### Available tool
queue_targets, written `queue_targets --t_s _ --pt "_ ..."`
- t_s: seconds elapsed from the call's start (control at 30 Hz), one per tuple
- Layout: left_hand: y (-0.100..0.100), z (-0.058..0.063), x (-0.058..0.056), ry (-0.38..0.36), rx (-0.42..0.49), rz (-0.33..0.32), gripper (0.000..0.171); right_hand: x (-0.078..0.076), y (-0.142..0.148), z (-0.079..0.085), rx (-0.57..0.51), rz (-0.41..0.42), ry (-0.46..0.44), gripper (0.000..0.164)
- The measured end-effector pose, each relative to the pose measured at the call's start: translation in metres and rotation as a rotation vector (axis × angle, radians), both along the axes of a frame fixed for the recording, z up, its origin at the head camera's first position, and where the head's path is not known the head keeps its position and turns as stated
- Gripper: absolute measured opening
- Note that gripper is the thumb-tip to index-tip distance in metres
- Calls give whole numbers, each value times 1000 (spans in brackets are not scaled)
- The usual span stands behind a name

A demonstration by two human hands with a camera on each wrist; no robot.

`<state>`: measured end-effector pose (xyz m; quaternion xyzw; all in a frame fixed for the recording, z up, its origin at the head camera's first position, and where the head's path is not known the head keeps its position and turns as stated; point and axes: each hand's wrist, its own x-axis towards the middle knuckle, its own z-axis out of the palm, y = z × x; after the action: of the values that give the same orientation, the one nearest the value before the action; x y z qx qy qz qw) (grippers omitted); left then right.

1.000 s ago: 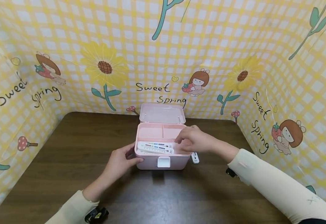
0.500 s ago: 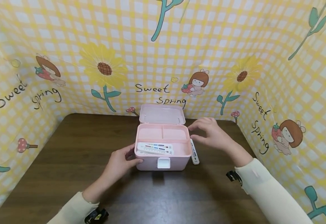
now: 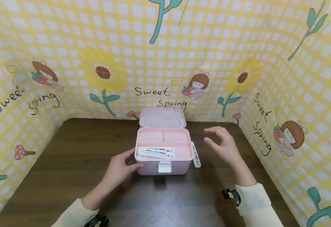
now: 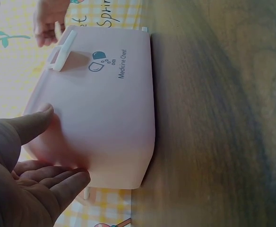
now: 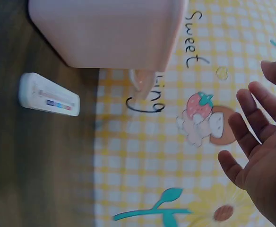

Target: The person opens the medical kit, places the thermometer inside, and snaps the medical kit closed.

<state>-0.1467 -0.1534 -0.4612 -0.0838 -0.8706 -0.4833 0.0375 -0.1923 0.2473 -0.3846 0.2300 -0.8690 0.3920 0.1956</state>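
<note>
A pink plastic medicine box (image 3: 148, 169), marked "Medicine Chest" in the left wrist view, stands on the table with its lid (image 3: 162, 118) tipped back. My left hand (image 3: 121, 169) holds its front left corner, thumb on the front wall and fingers along the side. Slim white cases (image 3: 155, 153) with coloured print lie overlapping in the front compartment. Another such white case (image 3: 196, 155) lies on the table against the right side of the box. My right hand (image 3: 226, 147) hovers to the right of it, holding nothing, fingers loosely bent and apart from the thumb.
A divider (image 3: 163, 136) splits the rear of the box into two compartments. The box has a white latch (image 3: 164, 167) hanging at the front. Behind the dark wooden table (image 3: 77, 151), a yellow checked cloth (image 3: 120, 60) forms walls on three sides.
My right hand has come out of the front compartment and moved right, away from the box, leaving the overlapping cases inside. The left hand keeps its place at the corner.
</note>
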Motion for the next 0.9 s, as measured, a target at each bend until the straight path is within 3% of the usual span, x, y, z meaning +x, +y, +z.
queue_targets --t_s 0.4,0.63,0.9 --pt "-1 -1 -1 5 -12 -7 79 13 3 -45 -128 -174 -133 35" --pt "0 -1 -4 -13 -2 -16 80 15 -4 -74 -204 -250 -268 44" --pt "-2 -1 -1 -31 -16 -5 82 19 -4 -104 -202 -306 -371 52"
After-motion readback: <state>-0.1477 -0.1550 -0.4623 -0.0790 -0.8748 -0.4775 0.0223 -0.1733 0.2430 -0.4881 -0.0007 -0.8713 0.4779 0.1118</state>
